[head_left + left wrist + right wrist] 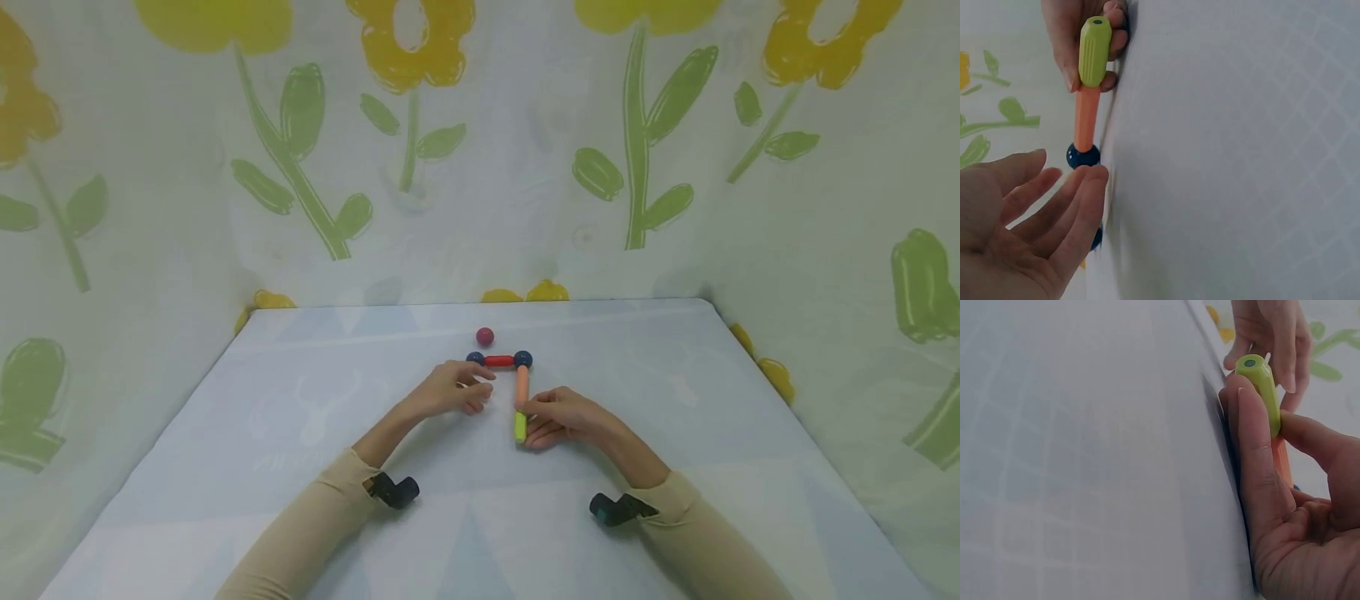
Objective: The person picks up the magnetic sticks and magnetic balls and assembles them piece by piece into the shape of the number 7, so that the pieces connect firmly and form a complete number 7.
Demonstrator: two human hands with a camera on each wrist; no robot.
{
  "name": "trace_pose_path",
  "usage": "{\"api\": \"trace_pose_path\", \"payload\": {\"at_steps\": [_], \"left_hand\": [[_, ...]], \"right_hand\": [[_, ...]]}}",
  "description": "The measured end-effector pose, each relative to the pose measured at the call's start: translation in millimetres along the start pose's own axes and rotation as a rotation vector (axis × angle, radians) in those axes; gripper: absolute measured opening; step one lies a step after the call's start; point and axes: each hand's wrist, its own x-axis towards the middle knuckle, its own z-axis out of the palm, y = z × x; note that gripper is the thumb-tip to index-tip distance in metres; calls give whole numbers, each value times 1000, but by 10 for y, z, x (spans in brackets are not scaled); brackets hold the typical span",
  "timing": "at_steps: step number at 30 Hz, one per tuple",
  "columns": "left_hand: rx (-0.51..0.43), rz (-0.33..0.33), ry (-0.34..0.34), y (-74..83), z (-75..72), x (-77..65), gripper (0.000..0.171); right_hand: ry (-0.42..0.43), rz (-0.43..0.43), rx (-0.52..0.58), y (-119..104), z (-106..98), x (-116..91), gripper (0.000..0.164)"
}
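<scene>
My right hand pinches a lime green rod between thumb and fingers, close to where it meets an orange rod. The orange rod's far end joins a dark blue ball. From that ball a red rod runs left to a second dark blue ball, partly hidden by my left hand. Loosely bent, the left fingers hold nothing and hover beside the red rod. A dark socket shows in the free end of the lime green rod in the left wrist view.
Beyond the joined pieces lies a loose dark red ball near the back of the white table. A flower-printed curtain hangs behind and at both sides. Black wrist cameras are strapped over both sleeves.
</scene>
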Motion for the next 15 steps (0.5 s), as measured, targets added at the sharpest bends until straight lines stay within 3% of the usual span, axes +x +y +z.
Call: {"api": "trace_pose_path", "payload": {"at_steps": [9,15], "left_hand": [[100,55,287,-44,-170,129,21],[134,4,440,-136,-254,285,24]], "right_hand": [[22,5,-10,10,16,19,37],[20,2,-19,15,18,15,39]]}}
